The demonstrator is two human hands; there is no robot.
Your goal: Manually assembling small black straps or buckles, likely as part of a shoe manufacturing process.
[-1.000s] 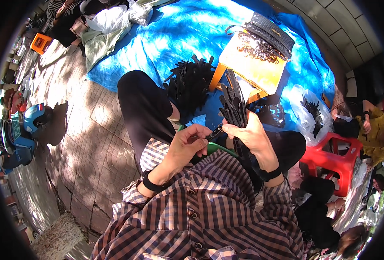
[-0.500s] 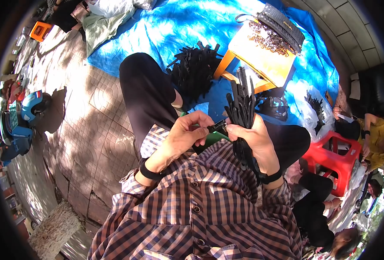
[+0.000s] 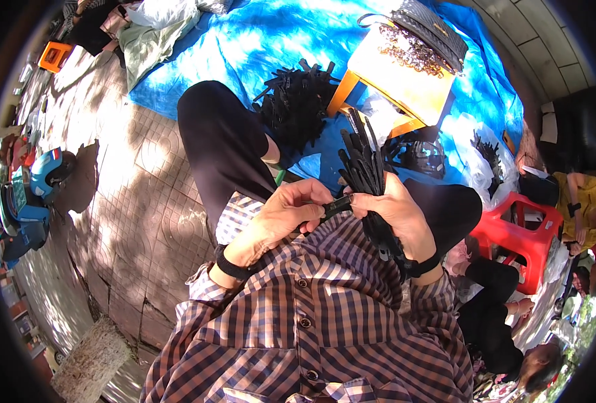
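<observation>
In front of my lap, my right hand (image 3: 400, 216) is closed round a thick bundle of black straps (image 3: 363, 158), whose ends fan upward and hang below the palm. One short black strap (image 3: 339, 204) stretches between my two hands. Its left end is pinched between the thumb and fingers of my left hand (image 3: 286, 213); the right thumb presses on its other end. Past my knees lies a heap of similar black straps (image 3: 296, 104) on a blue tarp (image 3: 244, 47).
Right of the heap stands a yellow stool (image 3: 372, 67) bearing small brownish rings (image 3: 411, 50) and a dark quilted bag (image 3: 436, 32). A red stool (image 3: 523, 225) and other people are at the right. Paving (image 3: 143, 168) and a blue scooter (image 3: 30, 195) lie left.
The strap bundle has tipped slightly leftward. More of the single strap shows between my hands, and the shiny bit by my right thumb no longer shows. The view has shifted slightly.
</observation>
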